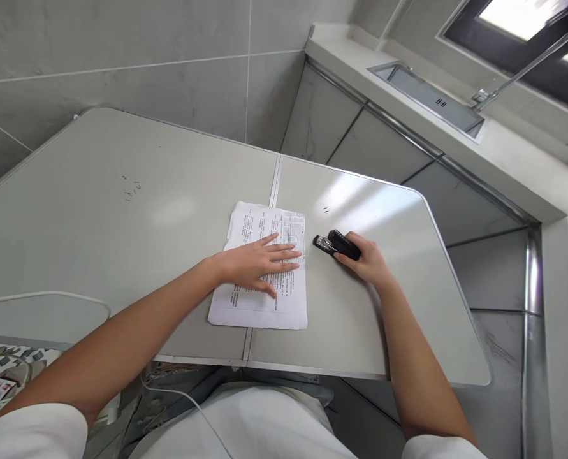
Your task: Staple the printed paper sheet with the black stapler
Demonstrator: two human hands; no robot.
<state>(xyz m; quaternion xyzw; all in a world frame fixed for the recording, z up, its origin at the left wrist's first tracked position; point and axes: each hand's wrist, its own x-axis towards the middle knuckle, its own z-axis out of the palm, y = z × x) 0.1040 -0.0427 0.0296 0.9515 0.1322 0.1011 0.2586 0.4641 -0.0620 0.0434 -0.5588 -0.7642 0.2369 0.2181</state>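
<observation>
Printed sheets of paper (pixel 259 309) lie across the seam of the folding table (pixel 197 166). My left hand (pixel 259 262) rests flat on the top sheet, its fingers spread. To the right of the paper, my right hand (pixel 367 260) grips a black stapler (pixel 338 244) by its back end. The stapler's front end points left toward the paper's right edge, a short gap away from it. Its jaws look parted at the front. How many sheets are in the stack I cannot tell.
Small dark bits (pixel 131 190) lie on the table's left half, and a few more near the right half's far edge. A white cable (pixel 49 294) runs over the left side. Beyond the table stand a counter with a sink (pixel 431 95) and a tiled wall (pixel 145 70).
</observation>
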